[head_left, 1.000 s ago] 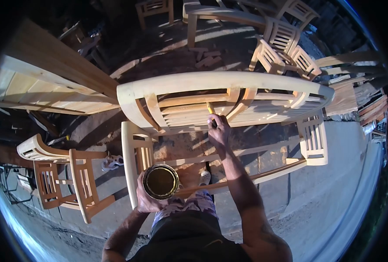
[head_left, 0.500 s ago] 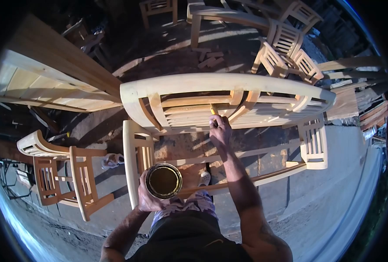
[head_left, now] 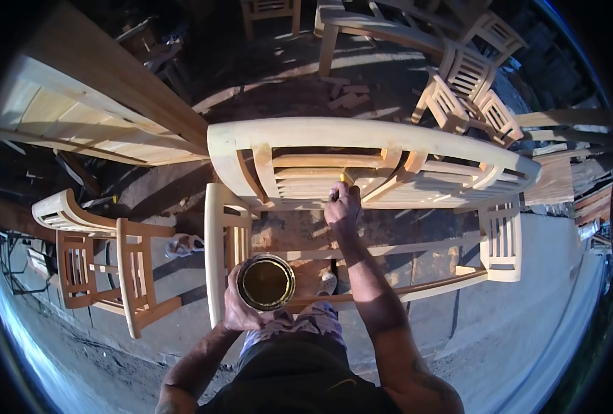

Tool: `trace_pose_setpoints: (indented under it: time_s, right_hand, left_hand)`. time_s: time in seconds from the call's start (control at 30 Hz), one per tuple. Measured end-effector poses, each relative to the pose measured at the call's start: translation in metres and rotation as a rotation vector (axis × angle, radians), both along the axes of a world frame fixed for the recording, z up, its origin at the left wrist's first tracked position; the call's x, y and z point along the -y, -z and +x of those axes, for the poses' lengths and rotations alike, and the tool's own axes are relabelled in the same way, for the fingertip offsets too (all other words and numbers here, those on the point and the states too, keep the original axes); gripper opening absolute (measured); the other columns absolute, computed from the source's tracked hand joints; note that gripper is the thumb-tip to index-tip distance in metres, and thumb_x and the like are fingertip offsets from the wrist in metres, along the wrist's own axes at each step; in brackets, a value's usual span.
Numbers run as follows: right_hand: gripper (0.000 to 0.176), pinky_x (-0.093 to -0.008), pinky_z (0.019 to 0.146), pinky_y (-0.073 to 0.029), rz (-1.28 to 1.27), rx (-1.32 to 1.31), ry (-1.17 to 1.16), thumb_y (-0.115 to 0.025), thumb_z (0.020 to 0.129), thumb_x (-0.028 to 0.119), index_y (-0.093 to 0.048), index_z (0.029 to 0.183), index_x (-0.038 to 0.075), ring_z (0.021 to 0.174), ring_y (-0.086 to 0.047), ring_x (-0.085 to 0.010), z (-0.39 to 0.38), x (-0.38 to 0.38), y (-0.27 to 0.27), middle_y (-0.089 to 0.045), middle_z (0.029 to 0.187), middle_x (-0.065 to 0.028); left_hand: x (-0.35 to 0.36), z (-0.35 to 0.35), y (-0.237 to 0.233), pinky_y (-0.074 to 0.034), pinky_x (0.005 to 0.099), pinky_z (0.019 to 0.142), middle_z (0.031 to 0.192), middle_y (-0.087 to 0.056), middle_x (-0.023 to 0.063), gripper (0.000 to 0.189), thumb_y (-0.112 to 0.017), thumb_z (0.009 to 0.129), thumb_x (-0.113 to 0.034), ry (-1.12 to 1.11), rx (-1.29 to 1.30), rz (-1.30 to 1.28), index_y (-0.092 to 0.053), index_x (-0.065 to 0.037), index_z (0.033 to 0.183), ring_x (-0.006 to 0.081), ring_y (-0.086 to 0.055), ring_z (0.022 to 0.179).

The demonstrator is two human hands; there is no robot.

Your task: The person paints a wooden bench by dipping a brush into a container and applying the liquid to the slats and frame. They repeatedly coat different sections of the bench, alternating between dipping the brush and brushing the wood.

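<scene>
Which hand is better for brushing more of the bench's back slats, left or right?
Probably the right hand: it holds the brush up close to the back slats. The left hand is busy holding the can, farther away from them.

Shining brightly across the pale slatted wooden bench [head_left: 368, 131] and grey concrete floor [head_left: 489, 310], striping both with crisp shadows; murky up top, bending strongly toward black, soft edges.
</scene>
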State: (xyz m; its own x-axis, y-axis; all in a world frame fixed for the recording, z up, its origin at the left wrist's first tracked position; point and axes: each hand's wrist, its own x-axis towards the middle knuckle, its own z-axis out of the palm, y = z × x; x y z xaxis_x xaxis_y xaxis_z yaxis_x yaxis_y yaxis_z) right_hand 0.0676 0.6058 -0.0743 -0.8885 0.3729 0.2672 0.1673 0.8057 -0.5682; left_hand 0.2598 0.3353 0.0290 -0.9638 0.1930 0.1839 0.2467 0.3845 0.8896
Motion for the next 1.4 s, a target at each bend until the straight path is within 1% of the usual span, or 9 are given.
trace_pose_setpoints:
  time_s: [0.23, 0.4, 0.47, 0.57, 0.67, 0.87, 1.0, 1.23, 1.4]
  right_hand:
    - [0.004, -0.036, 0.069, -0.052, -0.439, -0.011, -0.513, -0.067, 0.097, 0.007, -0.067, 0.1, 0.01, 0.077, -0.067, -0.0253, -0.018, 0.081, -0.029, -0.066, 0.085, -0.0121]
    - [0.011, -0.0262, 0.058, -0.048, -1.298, 0.131, -0.064, -0.066, 0.102, 0.011, -0.072, 0.111, 0.01, 0.066, -0.061, -0.0098, -0.021, -0.016, 0.005, -0.068, 0.085, 0.0004]
    - [0.009, -0.0262, 0.059, -0.049, -1.264, 0.029, 0.015, -0.067, 0.102, 0.012, -0.072, 0.109, 0.009, 0.068, -0.062, -0.0094, -0.014, -0.071, 0.022, -0.069, 0.089, 0.0001]
    - [0.005, -0.0386, 0.065, -0.053, -0.377, -0.349, 0.139, -0.066, 0.101, 0.01, -0.071, 0.102, 0.01, 0.078, -0.066, -0.0242, 0.0, -0.093, 0.013, -0.068, 0.096, -0.0086]
    - [0.006, -0.0472, 0.068, -0.053, 0.036, -0.514, -0.06, -0.064, 0.099, 0.007, -0.068, 0.103, 0.011, 0.081, -0.065, -0.0361, 0.011, -0.04, -0.004, -0.065, 0.097, -0.0144]
    - [0.017, -0.0481, 0.068, -0.055, -0.41, -0.207, -0.419, -0.071, 0.094, 0.005, -0.061, 0.107, 0.013, 0.085, -0.066, -0.039, 0.027, 0.084, 0.004, -0.067, 0.096, -0.0147]
    - [0.009, -0.0327, 0.071, -0.058, -1.004, 0.02, -0.36, -0.073, 0.097, 0.006, -0.07, 0.105, 0.006, 0.082, -0.073, -0.0181, 0.022, 0.04, 0.034, -0.074, 0.09, -0.0066]
    - [0.013, -0.0383, 0.081, -0.056, -0.53, -0.404, 0.195, -0.072, 0.098, 0.007, -0.072, 0.111, 0.006, 0.093, -0.069, -0.0239, 0.045, -0.072, 0.087, -0.07, 0.1, -0.0115]
    - [0.02, -0.0463, 0.082, -0.054, -0.29, -0.414, 0.057, -0.067, 0.096, 0.002, -0.063, 0.114, 0.008, 0.097, -0.064, -0.0385, 0.033, 0.025, 0.067, -0.064, 0.104, -0.0164]
  left_hand:
    - [-0.004, -0.003, -0.009, -0.058, 0.047, 0.104, 0.132, -0.063, 0.0308, 0.105, -0.087, 0.075, -0.028, 0.024, -0.065, -0.024, -0.026, 0.013, 0.15, 0.0403, -0.069, 0.121]
    - [0.005, 0.0, 0.001, -0.058, 0.0477, 0.104, 0.134, -0.059, 0.032, 0.105, -0.085, 0.077, -0.031, 0.031, -0.091, -0.054, -0.025, 0.015, 0.15, 0.042, -0.068, 0.121]
    - [0.012, 0.005, 0.013, -0.058, 0.0479, 0.103, 0.136, -0.057, 0.0323, 0.106, -0.086, 0.078, -0.032, 0.027, -0.094, -0.05, -0.025, 0.015, 0.15, 0.0427, -0.067, 0.122]
    - [0.013, 0.005, 0.011, -0.058, 0.0484, 0.102, 0.139, -0.054, 0.0325, 0.107, -0.087, 0.076, -0.031, 0.022, -0.118, -0.135, -0.026, 0.015, 0.151, 0.0433, -0.067, 0.122]
    - [0.012, 0.005, 0.009, -0.058, 0.0482, 0.102, 0.138, -0.055, 0.0319, 0.108, -0.089, 0.075, -0.031, 0.021, -0.129, -0.184, -0.026, 0.015, 0.151, 0.0427, -0.067, 0.121]
    - [0.002, 0.008, 0.011, -0.057, 0.0443, 0.103, 0.134, -0.061, 0.0232, 0.107, -0.092, 0.071, -0.025, -0.02, 0.055, -0.004, -0.028, 0.008, 0.15, 0.0335, -0.068, 0.121]
    - [0.003, 0.004, 0.004, -0.056, 0.0424, 0.103, 0.134, -0.062, 0.0199, 0.107, -0.094, 0.069, -0.023, -0.018, -0.012, 0.068, -0.029, 0.003, 0.15, 0.0297, -0.068, 0.12]
    - [0.012, 0.006, 0.01, -0.054, 0.043, 0.105, 0.137, -0.059, 0.0193, 0.113, -0.096, 0.066, -0.024, 0.002, -0.015, -0.057, -0.028, 0.001, 0.152, 0.0287, -0.066, 0.123]
    - [0.007, 0.004, 0.003, -0.052, 0.044, 0.109, 0.141, -0.056, 0.0184, 0.115, -0.098, 0.064, -0.025, 0.008, 0.029, 0.063, -0.029, -0.001, 0.153, 0.0289, -0.062, 0.128]
